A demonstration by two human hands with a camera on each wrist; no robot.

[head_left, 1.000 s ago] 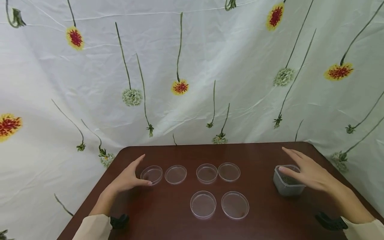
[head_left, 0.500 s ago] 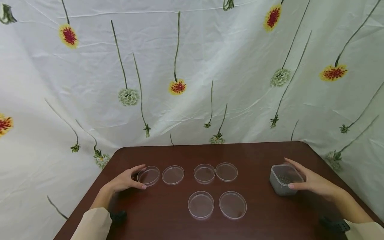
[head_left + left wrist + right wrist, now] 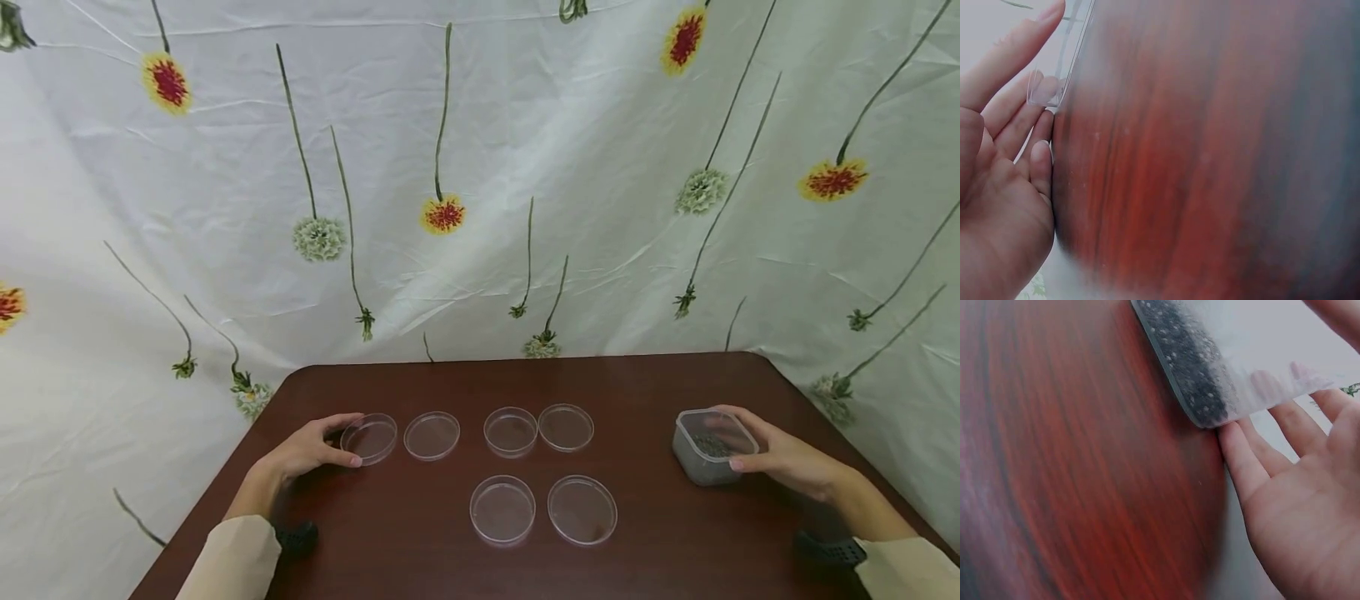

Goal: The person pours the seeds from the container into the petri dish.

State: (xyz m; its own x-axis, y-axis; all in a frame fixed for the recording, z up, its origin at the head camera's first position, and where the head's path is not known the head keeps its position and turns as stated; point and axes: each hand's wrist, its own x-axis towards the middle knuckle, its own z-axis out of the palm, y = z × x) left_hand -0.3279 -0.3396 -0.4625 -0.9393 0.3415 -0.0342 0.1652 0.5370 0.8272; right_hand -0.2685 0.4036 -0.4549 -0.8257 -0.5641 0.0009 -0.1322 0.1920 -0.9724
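Left fingers apparently grip a dish, right fingers a tub

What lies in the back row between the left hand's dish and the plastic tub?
Three clear dishes, then bare tabletop up to the tub; the head view shows this.

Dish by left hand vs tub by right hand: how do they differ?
Shape: the dish is round; the tub is squarish with rounded corners.
Depth: the dish is shallow, the tub much deeper.
Contents: the tub holds dark grains; none show in the dish.
Shared: both are see-through.
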